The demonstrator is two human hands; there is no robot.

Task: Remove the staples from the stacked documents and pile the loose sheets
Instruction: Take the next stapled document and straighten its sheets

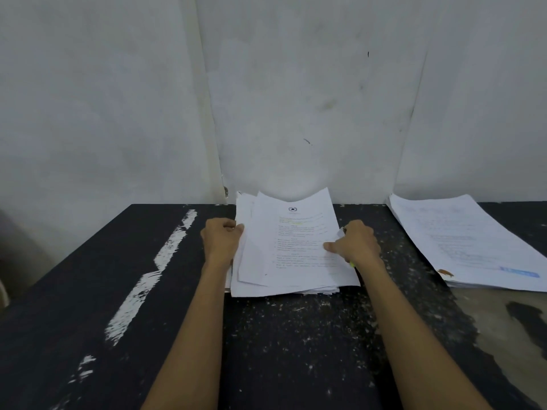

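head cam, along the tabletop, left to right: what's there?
In order: white paint streak → left hand, gripping the pile's left edge → centre pile of sheets → right hand at its right edge → second paper stack, far right.

no legible print on sheets [296, 247]

so the pile of sheets [290, 255] sits at the back of the table [88, 276], up against the wall [296, 84]; left hand [222, 241] at its left edge, right hand [356, 244] at its right; a second stack [467, 241] lies off right
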